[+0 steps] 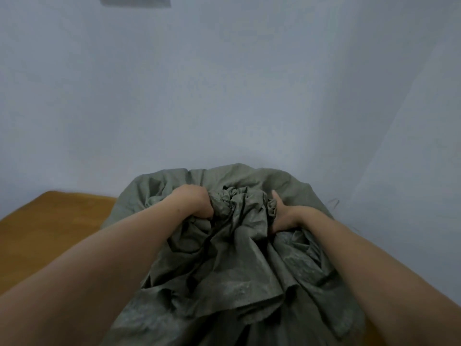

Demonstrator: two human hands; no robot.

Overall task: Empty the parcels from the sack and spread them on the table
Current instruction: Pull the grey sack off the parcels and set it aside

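Observation:
A large grey-green sack point(232, 265) fills the lower middle of the head view and stands on a wooden table point(50, 221). Its fabric is bunched into a crumpled knot at the top. My left hand point(197, 203) grips the left side of that bunch with curled fingers. My right hand point(282, 216) grips the right side, thumb up, its fingers buried in the folds. No parcels show; whatever the sack holds is hidden by the fabric.
A plain pale blue-grey wall point(224, 96) rises close behind the sack and table. Bare brown tabletop lies to the left of the sack. A grey fixture point(136, 0) shows at the top edge.

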